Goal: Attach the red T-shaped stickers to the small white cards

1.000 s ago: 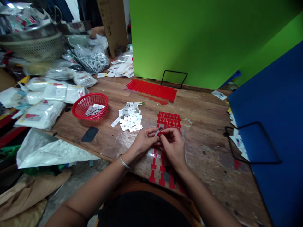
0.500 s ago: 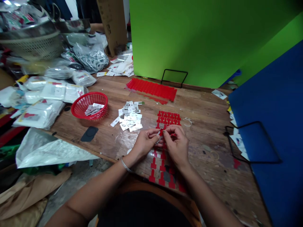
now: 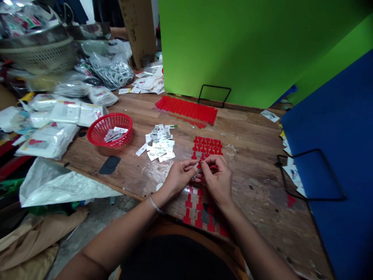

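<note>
Far to the left of the fingers, wrapped packs (image 3: 65,111) lie on the bench (image 3: 250,136). Nearer, though well apart from the fingers, a red basket (image 3: 99,130) holds a small batch of tags. Between basket and fingers, a larger heap of loose tags (image 3: 161,146) lies outside the basket.

The left hand (image 3: 179,177) reaches in from the lower left, wrist banded by a bracelet (image 3: 154,204); its thumb and fingers pinch one slim tag (image 3: 196,172), held aslant above the bench. At the tag's upper end, between the two hands, is a red piece (image 3: 199,164); whether it is fixed to the tag cannot be told. This one pairing appears unfinished, with both hands engaged on it.

Red cut-outs lie in close rows (image 3: 207,148) just beyond the fingers and in looser rows (image 3: 198,219) on the near side, many apparently unused. Red strips (image 3: 186,111) lie farther beyond.

The right hand (image 3: 218,177) comes from the lower right, palm turned inward and knuckles raised, its thumb and forefinger closed on the red piece; the other fingers curl behind, partly hidden.
</note>
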Action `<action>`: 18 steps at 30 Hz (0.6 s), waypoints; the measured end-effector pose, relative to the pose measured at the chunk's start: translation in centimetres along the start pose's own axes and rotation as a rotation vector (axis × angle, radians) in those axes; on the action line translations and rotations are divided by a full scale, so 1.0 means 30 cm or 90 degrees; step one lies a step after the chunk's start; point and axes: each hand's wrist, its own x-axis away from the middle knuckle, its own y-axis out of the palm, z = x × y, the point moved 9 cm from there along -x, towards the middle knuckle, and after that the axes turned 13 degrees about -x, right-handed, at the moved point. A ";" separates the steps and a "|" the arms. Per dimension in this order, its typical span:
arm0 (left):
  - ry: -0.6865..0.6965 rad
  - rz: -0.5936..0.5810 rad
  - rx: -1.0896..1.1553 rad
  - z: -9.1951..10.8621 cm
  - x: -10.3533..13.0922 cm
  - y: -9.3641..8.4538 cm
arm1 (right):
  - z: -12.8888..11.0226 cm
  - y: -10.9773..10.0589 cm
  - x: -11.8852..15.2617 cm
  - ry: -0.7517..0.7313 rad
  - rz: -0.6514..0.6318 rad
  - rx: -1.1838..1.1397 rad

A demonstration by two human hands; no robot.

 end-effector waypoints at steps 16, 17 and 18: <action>-0.020 -0.097 -0.019 0.018 0.040 0.039 | 0.104 -0.007 0.031 0.259 -0.054 -0.179; -0.025 -0.089 -0.021 0.013 0.040 0.037 | 0.091 -0.012 0.031 0.244 -0.048 -0.165; -0.028 -0.070 -0.025 0.008 0.038 0.030 | 0.083 -0.011 0.032 0.237 -0.048 -0.159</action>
